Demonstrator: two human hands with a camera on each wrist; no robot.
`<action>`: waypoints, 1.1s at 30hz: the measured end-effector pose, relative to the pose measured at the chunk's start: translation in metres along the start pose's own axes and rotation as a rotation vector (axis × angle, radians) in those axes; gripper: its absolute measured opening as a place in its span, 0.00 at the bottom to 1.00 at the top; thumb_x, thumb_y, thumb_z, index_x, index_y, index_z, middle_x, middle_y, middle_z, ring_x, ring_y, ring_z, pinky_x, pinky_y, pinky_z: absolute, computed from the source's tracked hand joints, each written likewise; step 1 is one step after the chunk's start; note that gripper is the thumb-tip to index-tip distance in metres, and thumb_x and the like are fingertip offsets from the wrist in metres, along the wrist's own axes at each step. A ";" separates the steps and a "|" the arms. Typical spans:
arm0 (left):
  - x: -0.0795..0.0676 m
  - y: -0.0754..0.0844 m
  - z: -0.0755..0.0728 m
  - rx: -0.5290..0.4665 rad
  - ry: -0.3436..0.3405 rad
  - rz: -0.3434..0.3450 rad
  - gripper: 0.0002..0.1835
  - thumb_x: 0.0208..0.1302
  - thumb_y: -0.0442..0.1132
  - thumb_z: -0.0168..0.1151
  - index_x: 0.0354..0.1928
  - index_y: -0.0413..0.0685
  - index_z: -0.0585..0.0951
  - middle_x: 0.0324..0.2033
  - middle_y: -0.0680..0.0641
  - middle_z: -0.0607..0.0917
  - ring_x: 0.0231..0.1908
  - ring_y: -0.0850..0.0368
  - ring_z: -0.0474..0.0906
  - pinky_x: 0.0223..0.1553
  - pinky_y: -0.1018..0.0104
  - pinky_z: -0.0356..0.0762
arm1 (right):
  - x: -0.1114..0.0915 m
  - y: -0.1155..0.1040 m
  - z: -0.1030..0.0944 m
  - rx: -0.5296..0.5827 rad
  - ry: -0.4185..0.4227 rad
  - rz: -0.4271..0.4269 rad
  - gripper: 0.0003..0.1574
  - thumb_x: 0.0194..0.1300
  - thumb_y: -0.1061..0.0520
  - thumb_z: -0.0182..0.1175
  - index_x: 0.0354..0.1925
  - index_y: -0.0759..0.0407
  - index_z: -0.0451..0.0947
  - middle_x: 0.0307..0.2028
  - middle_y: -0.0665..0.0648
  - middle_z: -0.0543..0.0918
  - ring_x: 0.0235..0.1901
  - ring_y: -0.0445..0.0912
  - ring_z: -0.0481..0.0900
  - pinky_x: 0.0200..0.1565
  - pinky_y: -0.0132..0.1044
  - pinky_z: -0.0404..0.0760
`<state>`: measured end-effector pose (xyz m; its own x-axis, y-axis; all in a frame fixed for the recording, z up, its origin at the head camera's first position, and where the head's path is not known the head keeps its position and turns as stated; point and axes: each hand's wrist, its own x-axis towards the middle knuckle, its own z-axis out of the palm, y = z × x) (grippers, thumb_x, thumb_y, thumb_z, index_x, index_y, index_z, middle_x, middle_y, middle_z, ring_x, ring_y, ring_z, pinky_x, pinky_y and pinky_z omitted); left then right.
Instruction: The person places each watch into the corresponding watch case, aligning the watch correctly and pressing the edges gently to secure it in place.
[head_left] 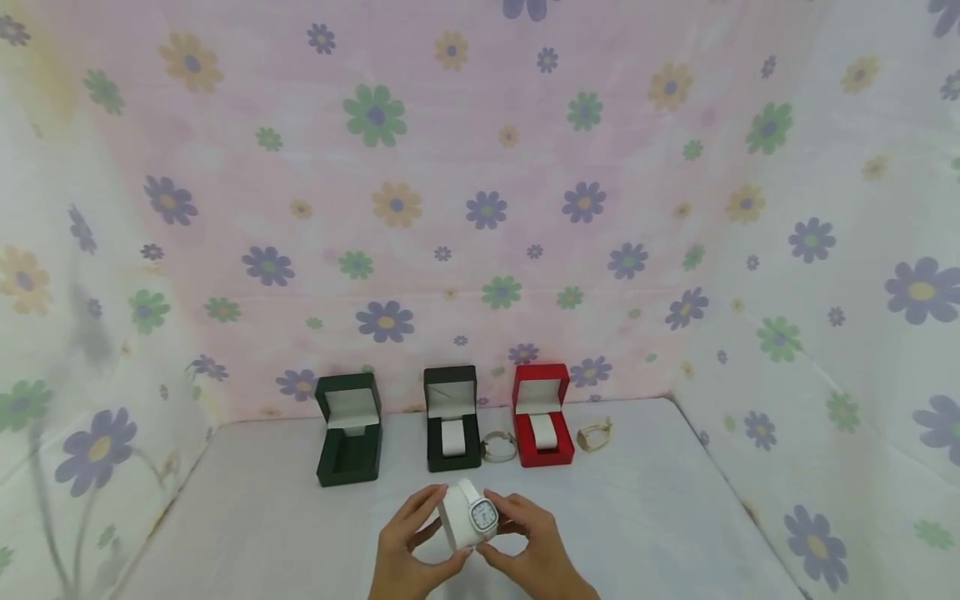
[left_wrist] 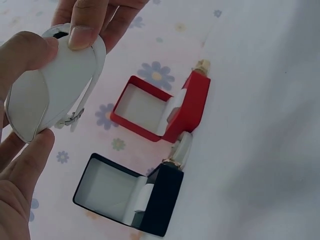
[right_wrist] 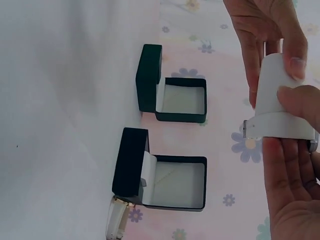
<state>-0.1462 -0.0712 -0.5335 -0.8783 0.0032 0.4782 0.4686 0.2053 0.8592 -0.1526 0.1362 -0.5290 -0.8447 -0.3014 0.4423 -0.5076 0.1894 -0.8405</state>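
Observation:
A white wristwatch (head_left: 483, 515) with a squarish face is strapped round a white watch cushion (head_left: 455, 521), held over the front of the table. My left hand (head_left: 412, 542) grips the cushion's plain end between thumb and fingers. From the other side my right hand (head_left: 532, 546) holds the watch end, its thumb (right_wrist: 298, 100) pressed on the cushion and its fingers (right_wrist: 290, 165) along the strap. In the left wrist view the cushion (left_wrist: 70, 75) shows its rounded end, with part of the strap standing off its side.
Behind the hands stand three raised-lid boxes: a dark green box (head_left: 348, 457) with no cushion, a black box (head_left: 453, 446) and a red box (head_left: 545, 437), both with white cushions. One watch (head_left: 498, 447) lies between black and red, a gold-toned watch (head_left: 594, 436) right of red. Flowered cloth (head_left: 480, 250) hangs behind.

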 end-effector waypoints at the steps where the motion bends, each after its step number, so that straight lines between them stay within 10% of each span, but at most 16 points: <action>1: 0.000 0.001 0.001 -0.011 0.003 -0.013 0.40 0.41 0.34 0.86 0.62 0.54 0.82 0.57 0.47 0.82 0.56 0.64 0.80 0.44 0.57 0.87 | -0.001 0.000 0.000 0.000 0.008 0.003 0.37 0.61 0.57 0.74 0.67 0.58 0.76 0.45 0.54 0.86 0.43 0.40 0.86 0.43 0.37 0.89; 10: 0.002 0.003 0.001 -0.032 0.003 -0.068 0.38 0.42 0.35 0.86 0.61 0.53 0.83 0.58 0.48 0.82 0.57 0.54 0.81 0.46 0.59 0.87 | -0.003 -0.001 0.008 0.007 0.094 0.035 0.37 0.57 0.63 0.75 0.65 0.60 0.77 0.43 0.54 0.86 0.41 0.38 0.85 0.41 0.35 0.89; 20: -0.001 -0.004 -0.007 -0.100 -0.150 -0.117 0.41 0.48 0.35 0.82 0.68 0.51 0.77 0.65 0.42 0.77 0.63 0.50 0.77 0.51 0.57 0.85 | -0.008 -0.007 0.002 0.113 -0.054 0.147 0.37 0.66 0.58 0.70 0.70 0.59 0.72 0.51 0.59 0.81 0.52 0.43 0.83 0.43 0.40 0.89; 33: -0.009 -0.008 -0.009 -0.184 -0.331 -0.116 0.40 0.56 0.35 0.77 0.70 0.36 0.71 0.68 0.34 0.72 0.65 0.73 0.71 0.57 0.58 0.82 | -0.017 0.001 -0.012 0.175 -0.169 0.247 0.39 0.66 0.53 0.70 0.72 0.50 0.70 0.61 0.61 0.75 0.61 0.51 0.76 0.57 0.53 0.83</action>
<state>-0.1414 -0.0813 -0.5428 -0.8953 0.3123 0.3176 0.3477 0.0444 0.9366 -0.1407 0.1531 -0.5334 -0.8912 -0.4193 0.1732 -0.2425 0.1176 -0.9630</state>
